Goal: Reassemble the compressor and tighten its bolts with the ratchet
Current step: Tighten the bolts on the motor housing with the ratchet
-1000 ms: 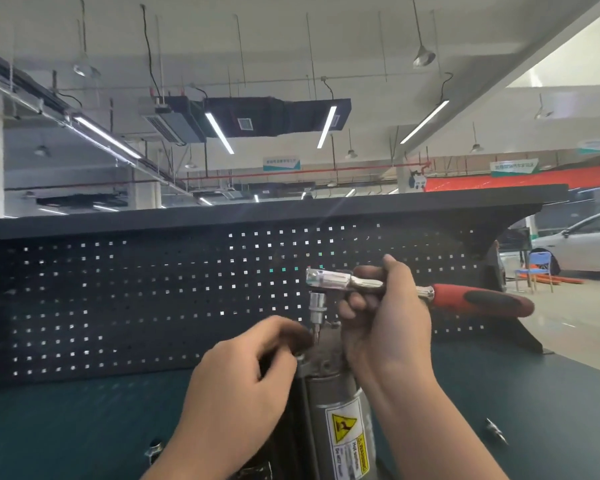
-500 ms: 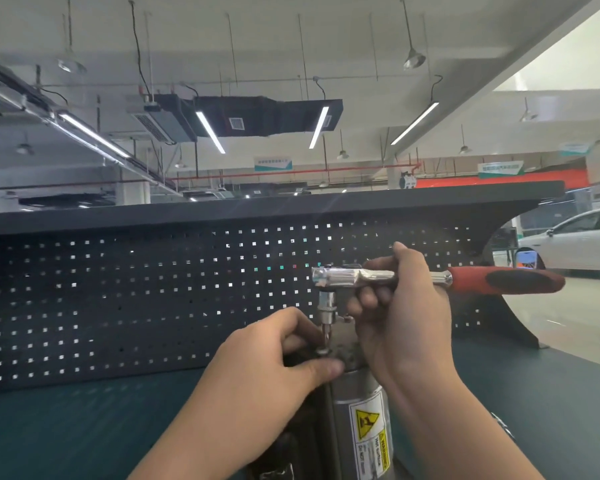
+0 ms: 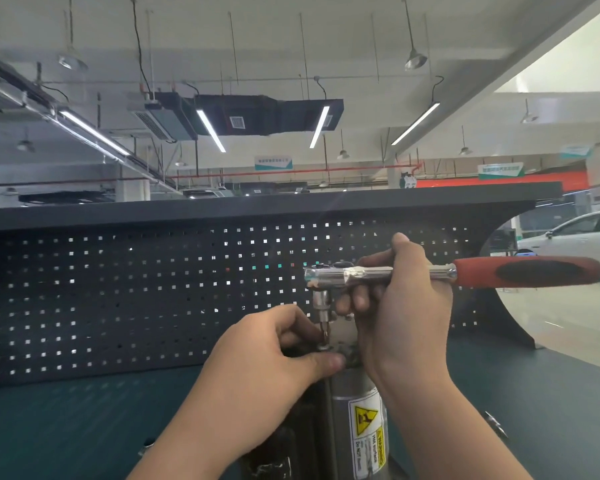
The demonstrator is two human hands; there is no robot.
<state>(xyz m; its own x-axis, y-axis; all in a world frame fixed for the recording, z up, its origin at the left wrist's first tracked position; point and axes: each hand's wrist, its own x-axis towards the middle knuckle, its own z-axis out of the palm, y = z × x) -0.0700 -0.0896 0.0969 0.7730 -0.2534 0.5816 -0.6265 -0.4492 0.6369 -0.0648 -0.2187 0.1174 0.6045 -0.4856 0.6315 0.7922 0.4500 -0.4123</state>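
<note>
Compressor (image 3: 357, 410) stands upright on the table (image 3: 66, 427), near edge, centre-right of view; silver cylinder, yellow warning label (image 3: 369, 434) facing the camera. Lower body runs out of frame.

Left hand (image 3: 257, 372): fingers curled over the compressor's top, thumb (image 3: 326, 362) pressed along its near rim. Right hand (image 3: 402, 306): fingers wrapped around the chrome shank of the ratchet (image 3: 430, 273), close to the head. Red handle (image 3: 530, 271) sticks out level to the right, free of the hand. Socket and bit (image 3: 321, 310) hang straight down from the head onto the compressor's top; whether the tip is seated in a bolt cannot be told, left hand partly covers it.

Obstructions: dark pegboard (image 3: 118, 299) rises just behind the compressor, full width, with a shelf lip on top. Its right end curves away, leaving open air around the handle.

Count: one ratchet, one compressor, two hands. Two small metal pieces on the table, one at right (image 3: 496, 424), one at lower left (image 3: 146, 445); too small to identify.

White car (image 3: 575, 233) well beyond, right.
</note>
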